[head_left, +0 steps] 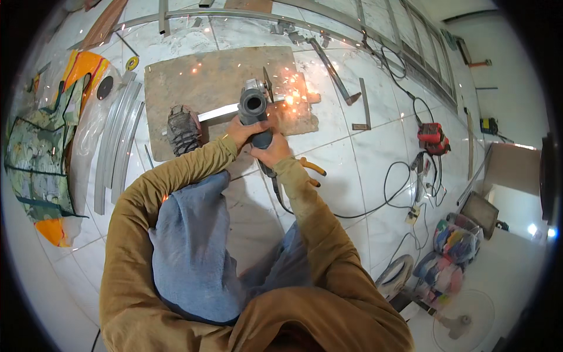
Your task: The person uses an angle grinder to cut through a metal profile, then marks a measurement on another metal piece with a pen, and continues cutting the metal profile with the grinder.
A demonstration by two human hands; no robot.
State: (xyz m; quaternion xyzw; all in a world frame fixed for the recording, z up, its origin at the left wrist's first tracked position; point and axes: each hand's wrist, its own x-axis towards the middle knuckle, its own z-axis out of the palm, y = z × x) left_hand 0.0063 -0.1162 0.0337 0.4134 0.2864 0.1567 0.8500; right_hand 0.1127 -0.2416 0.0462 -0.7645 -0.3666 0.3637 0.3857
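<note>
White tiled floor (375, 141) bordered by metal frame (434, 89), stained board (176, 76) laid there, camouflage bag (44, 146) at left, angle grinder (253, 94) held above board by left hand (241, 131) and right hand (274, 152), fingers wrapped round it, metal strip (220, 112) partly covered by shoe (183, 130), orange-handled tool (314, 166) beside right sleeve (308, 199)

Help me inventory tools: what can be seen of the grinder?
The grinder has a dark grey body, a metallic-looking head, a round part facing upward and a thin dark disc seen on edge. The left hand and right hand grip it, head over the board. Sparks fly beside the disc, suggesting it runs. A dark cord trails from it.
</note>
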